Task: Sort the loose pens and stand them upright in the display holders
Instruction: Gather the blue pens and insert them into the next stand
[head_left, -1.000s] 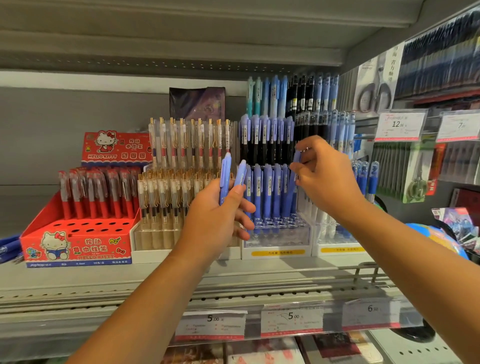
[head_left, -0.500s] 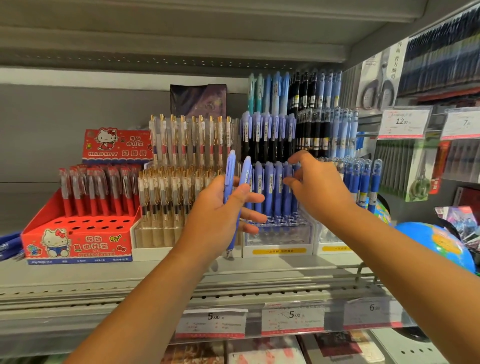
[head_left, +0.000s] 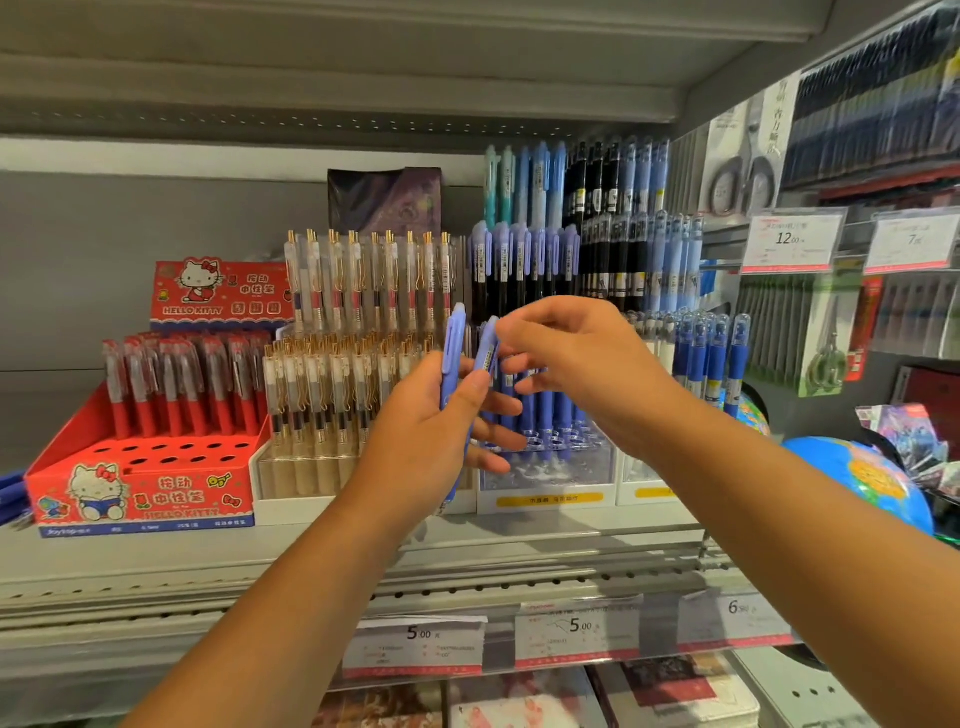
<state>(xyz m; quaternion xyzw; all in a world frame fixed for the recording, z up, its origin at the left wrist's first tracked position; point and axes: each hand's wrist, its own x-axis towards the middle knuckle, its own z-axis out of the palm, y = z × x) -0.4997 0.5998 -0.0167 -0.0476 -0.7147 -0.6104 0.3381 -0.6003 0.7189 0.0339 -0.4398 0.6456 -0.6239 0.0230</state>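
Left hand (head_left: 431, 431) grips two lilac-blue pens (head_left: 451, 345) upright in front of the displays, thumb across the barrels. Right hand (head_left: 582, 358) pinches the top of the second pen (head_left: 487, 347) with thumb and fingertips. There is open air between hands and stock, and the shelf (head_left: 156, 561) edge runs below the wrists. Behind sits a clear plastic holder (head_left: 550, 470) with round holes, blue pens standing at the back and front holes open. To its left are frosted gold-clip pens (head_left: 332, 395), then a red cardboard box (head_left: 145, 491) printed HELLO KITTY with open front holes. Pen barrels are smooth, with clip tops. The price tag (head_left: 421, 642) reads 5.00 and the upper tag (head_left: 792, 244) reads 12.00.
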